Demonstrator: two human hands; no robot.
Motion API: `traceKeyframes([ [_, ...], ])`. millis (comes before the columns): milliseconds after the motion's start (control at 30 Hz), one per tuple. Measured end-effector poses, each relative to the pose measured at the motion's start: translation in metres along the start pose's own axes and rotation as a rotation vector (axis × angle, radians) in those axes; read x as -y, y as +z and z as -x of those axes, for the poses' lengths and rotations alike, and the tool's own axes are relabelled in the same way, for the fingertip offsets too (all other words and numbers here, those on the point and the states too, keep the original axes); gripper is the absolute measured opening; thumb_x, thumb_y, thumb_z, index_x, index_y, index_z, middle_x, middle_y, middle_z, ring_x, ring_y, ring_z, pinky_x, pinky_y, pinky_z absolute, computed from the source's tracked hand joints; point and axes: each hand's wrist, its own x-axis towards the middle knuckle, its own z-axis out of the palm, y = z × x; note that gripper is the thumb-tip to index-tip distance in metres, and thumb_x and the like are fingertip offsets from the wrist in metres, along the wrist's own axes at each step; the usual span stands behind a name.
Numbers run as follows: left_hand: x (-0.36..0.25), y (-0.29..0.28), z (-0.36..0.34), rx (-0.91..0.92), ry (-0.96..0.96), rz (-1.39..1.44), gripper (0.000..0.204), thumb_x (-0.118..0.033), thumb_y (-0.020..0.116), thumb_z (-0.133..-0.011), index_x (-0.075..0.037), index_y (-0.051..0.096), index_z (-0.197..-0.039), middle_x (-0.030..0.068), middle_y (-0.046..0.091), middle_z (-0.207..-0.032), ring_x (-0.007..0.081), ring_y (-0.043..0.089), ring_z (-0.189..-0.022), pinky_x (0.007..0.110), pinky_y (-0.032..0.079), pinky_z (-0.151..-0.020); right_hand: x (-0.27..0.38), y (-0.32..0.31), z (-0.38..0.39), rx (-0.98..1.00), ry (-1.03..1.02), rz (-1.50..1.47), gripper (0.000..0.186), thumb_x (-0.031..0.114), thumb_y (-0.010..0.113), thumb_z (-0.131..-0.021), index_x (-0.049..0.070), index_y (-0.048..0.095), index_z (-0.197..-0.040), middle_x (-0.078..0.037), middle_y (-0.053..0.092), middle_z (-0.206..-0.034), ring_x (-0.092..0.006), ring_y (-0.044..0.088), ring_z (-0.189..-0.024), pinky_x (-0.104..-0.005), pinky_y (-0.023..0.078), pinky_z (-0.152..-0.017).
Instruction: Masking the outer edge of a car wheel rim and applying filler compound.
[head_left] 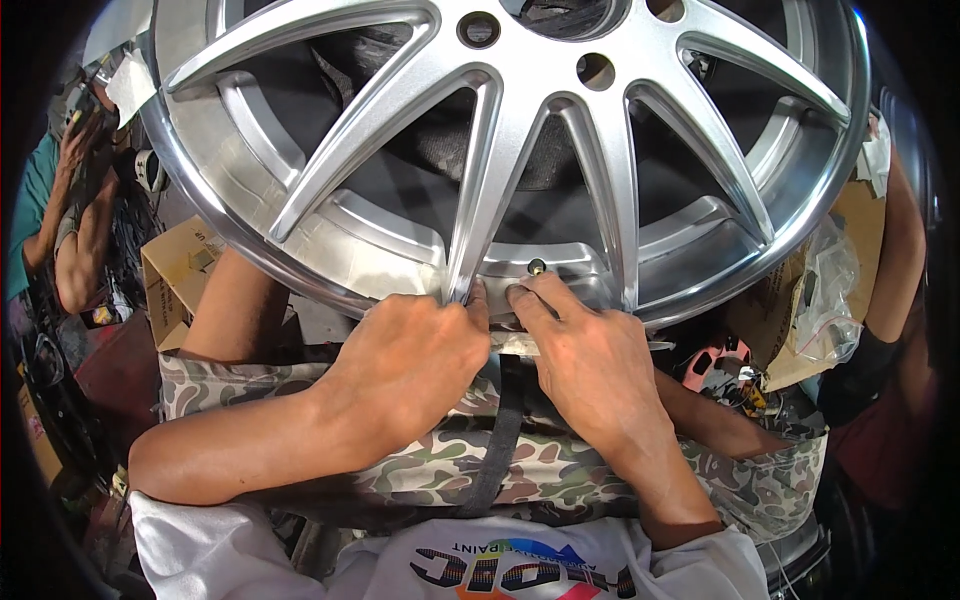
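Observation:
A silver multi-spoke alloy wheel [590,130] lies face up in front of me. Pale masking tape [225,160] covers the inner band of its rim along the left side, down to near my hands. At the near edge, my left hand [425,345] is closed, its index finger pressed to the rim beside a spoke's tip. My right hand [595,350] is also closed, thumb and bent fingers against the rim just right of it. Beside its fingertips stands a small black-capped valve stem [537,266]. A pale strip [515,345] shows between the hands; what the fingertips hold is hidden.
My camouflage-patterned shorts [560,450] and knees are under the near rim. Cardboard boxes [180,265] stand left, with more cardboard [800,370] and a clear plastic bag [835,290] right. Another person's arms [85,220] are at far left, and a bare arm [900,240] at far right.

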Motion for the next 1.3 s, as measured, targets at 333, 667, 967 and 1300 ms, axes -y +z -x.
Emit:
traceKeyframes([
  [333,0.004,0.002,0.019,-0.144,0.228,-0.094,0.049,-0.006,0.067,-0.087,0.016,0.064,-0.131,0.0236,0.073,-0.087,0.0303,0.074,-0.066,0.042,0.058,-0.058,-0.016,-0.039,0.029,-0.14,0.025,-0.306,0.036,0.016,0.079,-0.088,0.003,0.071,-0.12,-0.012,0.068,-0.119,-0.0338,0.075,-0.085,-0.0446,0.06,-0.073],
  [667,-0.024,0.022,-0.001,-0.036,0.021,-0.086,0.059,0.0,0.065,-0.082,0.019,0.057,-0.137,0.0355,0.058,-0.142,0.035,0.076,-0.072,0.043,0.063,-0.064,-0.015,-0.06,0.082,-0.59,0.165,-0.371,0.045,0.046,0.07,-0.104,0.001,0.075,-0.099,-0.012,0.064,-0.089,-0.0224,0.063,-0.076,-0.033,0.049,-0.067],
  [967,-0.038,0.013,0.023,0.02,-0.049,-0.114,0.075,0.0,0.064,-0.084,0.02,0.041,-0.153,0.0408,0.044,-0.158,0.0346,0.077,-0.073,0.041,0.064,-0.066,-0.006,-0.017,0.056,-0.47,-0.037,-0.454,0.032,0.003,0.086,-0.087,0.004,0.077,-0.117,-0.013,0.074,-0.106,-0.029,0.074,-0.089,-0.0349,0.059,-0.076],
  [1300,-0.05,0.019,0.034,-0.037,-0.09,-0.182,0.066,0.0,0.061,-0.085,0.022,0.05,-0.146,0.0473,0.043,-0.154,0.0285,0.076,-0.066,0.038,0.062,-0.059,-0.01,0.001,0.042,-0.348,-0.13,-0.316,0.039,0.0,0.081,-0.085,0.004,0.076,-0.123,-0.012,0.073,-0.114,-0.0318,0.073,-0.101,-0.0407,0.06,-0.084],
])
